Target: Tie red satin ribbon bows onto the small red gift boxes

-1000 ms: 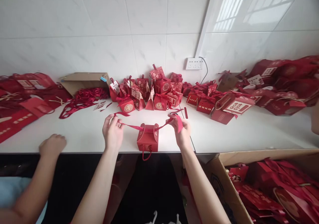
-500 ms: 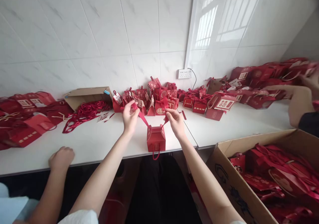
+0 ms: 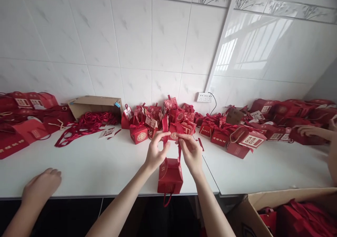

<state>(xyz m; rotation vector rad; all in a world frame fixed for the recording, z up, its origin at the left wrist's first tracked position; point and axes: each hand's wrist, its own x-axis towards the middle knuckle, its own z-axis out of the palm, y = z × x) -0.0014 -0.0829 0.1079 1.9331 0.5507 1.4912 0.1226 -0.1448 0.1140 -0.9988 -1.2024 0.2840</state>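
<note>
where ribbon (image 3: 165,124) crosses, both hands' grips above the red box (image 3: 170,176)

Entry: the two arms of one person, being viewed from above.

- Left hand (image 3: 155,153): is being shown bare, slender-fingered, just left of centre towards 6 o'clock.
- Left forearm (image 3: 118,212): is being shown bare along all its visible length, out to the frame edge at 7 o'clock.
- Right hand (image 3: 191,153): is being shown bare, of like build, just right of centre.
- Right forearm (image 3: 212,209): is being shown bare out to the edge at 5 o'clock.
- Nails: too small to be described.
</note>
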